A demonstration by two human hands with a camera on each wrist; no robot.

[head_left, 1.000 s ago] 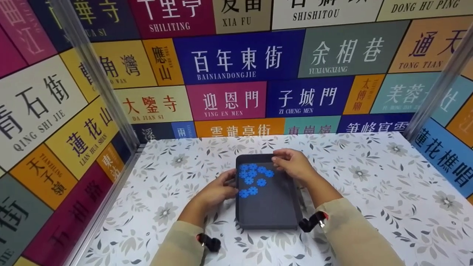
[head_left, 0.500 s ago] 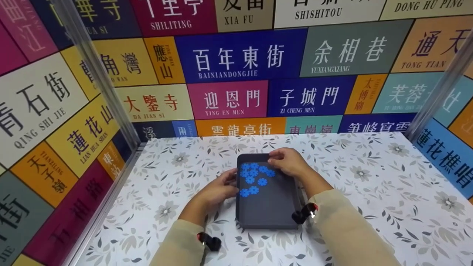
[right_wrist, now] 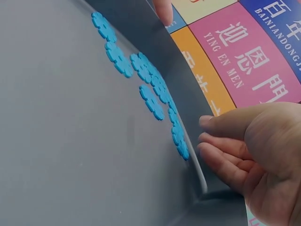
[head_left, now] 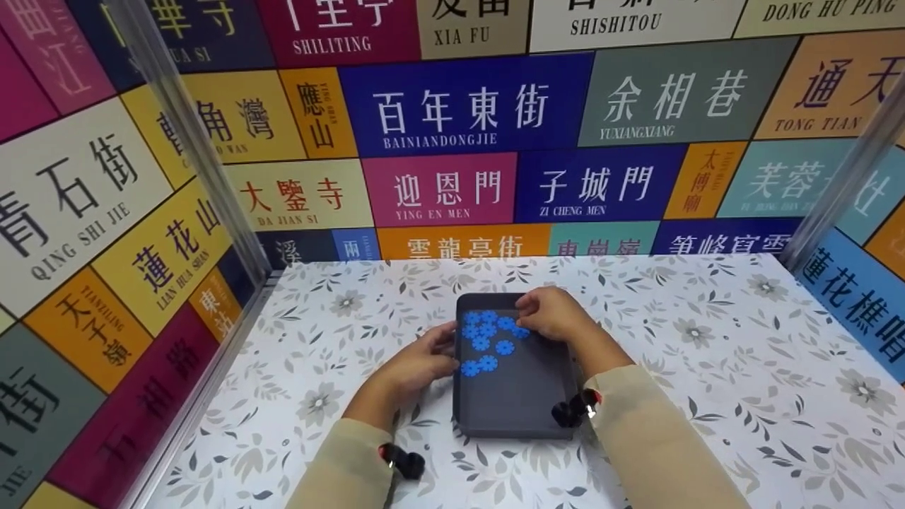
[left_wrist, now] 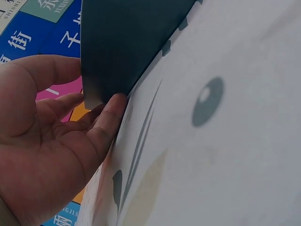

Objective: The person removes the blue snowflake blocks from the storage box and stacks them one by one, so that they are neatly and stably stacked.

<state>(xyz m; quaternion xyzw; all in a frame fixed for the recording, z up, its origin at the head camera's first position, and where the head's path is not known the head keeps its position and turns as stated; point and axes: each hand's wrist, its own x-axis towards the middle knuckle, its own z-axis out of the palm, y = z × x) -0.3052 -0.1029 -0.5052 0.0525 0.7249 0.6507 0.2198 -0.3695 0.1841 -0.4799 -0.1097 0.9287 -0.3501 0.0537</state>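
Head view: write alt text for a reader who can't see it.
The left hand touches the left side of a dark tray holding blue flower-shaped pieces; the right hand is near its far right corner. The tray sits on a floral-patterned tabletop, before colorful wall panels bearing Chinese characters.

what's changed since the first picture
The right hand has shifted slightly left, from the far rim of the tray toward the blue pieces, and now partly covers one of them. It shows no piece in its grasp. The left hand stays at the tray's left side; tray and pieces look unmoved.
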